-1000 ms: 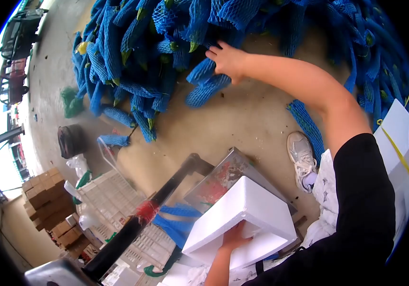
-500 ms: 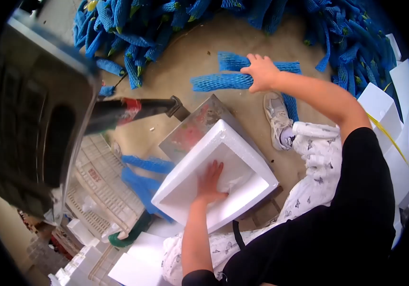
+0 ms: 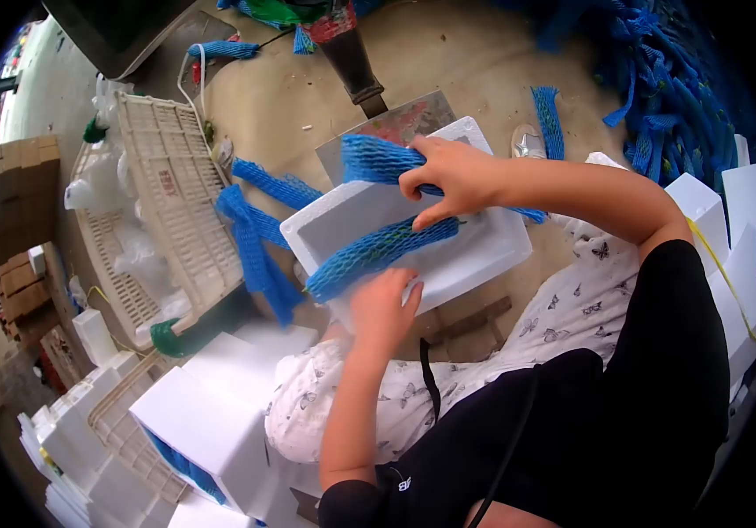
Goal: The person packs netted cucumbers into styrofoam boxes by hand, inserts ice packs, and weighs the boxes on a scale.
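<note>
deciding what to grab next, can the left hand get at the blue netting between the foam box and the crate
Likely yes: nothing seems to cover the blue netting, and the left hand is nearby, with a corner of the foam box between.

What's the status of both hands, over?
Right hand gripping blue net above box. Left hand open beside second net. Second net crosses box opening.

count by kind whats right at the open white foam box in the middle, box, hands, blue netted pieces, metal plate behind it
open white foam box: 1
hands: 2, left hand and right hand
blue netted pieces: 2, upper piece and lower piece
metal plate: 1
total: 6
</note>
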`<action>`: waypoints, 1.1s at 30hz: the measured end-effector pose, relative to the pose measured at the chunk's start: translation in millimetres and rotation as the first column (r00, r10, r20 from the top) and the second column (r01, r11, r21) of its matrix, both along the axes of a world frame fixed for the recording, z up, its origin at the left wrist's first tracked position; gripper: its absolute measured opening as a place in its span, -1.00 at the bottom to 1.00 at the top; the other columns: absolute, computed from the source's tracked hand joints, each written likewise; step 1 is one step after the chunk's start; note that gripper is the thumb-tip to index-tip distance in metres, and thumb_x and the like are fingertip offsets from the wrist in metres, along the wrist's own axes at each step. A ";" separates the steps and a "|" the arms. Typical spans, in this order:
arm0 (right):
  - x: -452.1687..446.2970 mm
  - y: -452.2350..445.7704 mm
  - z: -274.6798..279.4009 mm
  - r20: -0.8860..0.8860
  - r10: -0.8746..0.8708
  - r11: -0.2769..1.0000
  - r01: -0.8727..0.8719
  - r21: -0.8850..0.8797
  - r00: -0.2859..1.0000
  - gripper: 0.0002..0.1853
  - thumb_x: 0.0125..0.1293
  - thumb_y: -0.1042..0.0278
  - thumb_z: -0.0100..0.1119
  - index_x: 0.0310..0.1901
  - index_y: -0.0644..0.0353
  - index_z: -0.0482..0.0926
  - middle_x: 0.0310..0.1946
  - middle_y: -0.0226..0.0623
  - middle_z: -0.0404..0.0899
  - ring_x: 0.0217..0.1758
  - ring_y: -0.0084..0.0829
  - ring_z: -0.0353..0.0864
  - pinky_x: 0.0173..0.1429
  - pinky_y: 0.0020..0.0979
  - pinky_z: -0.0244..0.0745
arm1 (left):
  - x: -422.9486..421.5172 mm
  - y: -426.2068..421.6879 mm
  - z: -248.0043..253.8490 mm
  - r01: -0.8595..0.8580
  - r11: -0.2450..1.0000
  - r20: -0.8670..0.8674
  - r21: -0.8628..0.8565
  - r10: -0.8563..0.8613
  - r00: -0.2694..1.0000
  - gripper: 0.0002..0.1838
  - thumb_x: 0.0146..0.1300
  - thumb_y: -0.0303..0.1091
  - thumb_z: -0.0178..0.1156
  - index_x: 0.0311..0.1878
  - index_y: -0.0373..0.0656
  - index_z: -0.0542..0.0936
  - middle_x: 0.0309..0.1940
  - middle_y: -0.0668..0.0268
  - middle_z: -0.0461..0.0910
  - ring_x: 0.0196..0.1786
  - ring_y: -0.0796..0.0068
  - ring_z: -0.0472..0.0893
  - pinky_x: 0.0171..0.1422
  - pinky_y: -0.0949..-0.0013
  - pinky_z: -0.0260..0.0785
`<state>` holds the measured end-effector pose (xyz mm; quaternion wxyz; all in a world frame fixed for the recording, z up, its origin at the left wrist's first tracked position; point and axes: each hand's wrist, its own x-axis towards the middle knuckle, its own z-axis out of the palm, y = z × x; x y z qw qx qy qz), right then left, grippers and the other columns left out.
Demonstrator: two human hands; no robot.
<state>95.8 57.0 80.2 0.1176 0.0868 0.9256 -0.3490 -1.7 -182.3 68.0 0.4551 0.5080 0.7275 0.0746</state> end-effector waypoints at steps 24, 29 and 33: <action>16.9 -58.9 -67.0 -0.319 0.268 0.933 -0.162 0.321 0.909 -0.31 0.14 0.43 0.14 0.30 -0.47 0.26 0.19 0.06 0.29 -0.04 -0.11 0.51 0.01 -0.22 0.40 | -101.4 101.3 -136.8 0.273 0.956 -0.374 0.107 -0.216 0.902 -0.40 -0.17 -0.32 0.37 0.07 -0.11 0.50 -0.04 0.10 0.58 0.05 0.03 0.54 0.15 0.16 0.40; 52.5 -19.5 -30.3 0.456 -0.038 0.997 0.005 0.072 0.889 -0.14 0.12 0.17 0.34 0.43 -0.24 0.09 -0.17 -0.01 0.56 -0.27 -0.18 0.64 -0.26 -0.27 0.51 | -98.3 91.9 -153.0 0.158 0.967 -0.489 0.200 -0.041 0.871 -0.42 -0.15 -0.57 0.31 0.06 -0.10 0.47 -0.08 0.05 0.57 -0.02 -0.02 0.56 0.04 0.12 0.46; 41.9 -46.6 -87.1 0.358 -0.019 0.969 -0.071 0.236 0.934 -0.38 0.21 0.36 0.00 0.36 -0.07 0.26 -0.28 -0.10 0.56 -0.25 -0.18 0.59 -0.25 -0.21 0.43 | -80.6 100.7 -172.7 0.126 0.914 -0.589 0.385 0.138 0.797 -0.39 -0.19 -0.61 0.29 0.06 -0.08 0.49 -0.07 0.11 0.57 -0.01 -0.05 0.52 0.17 0.05 0.35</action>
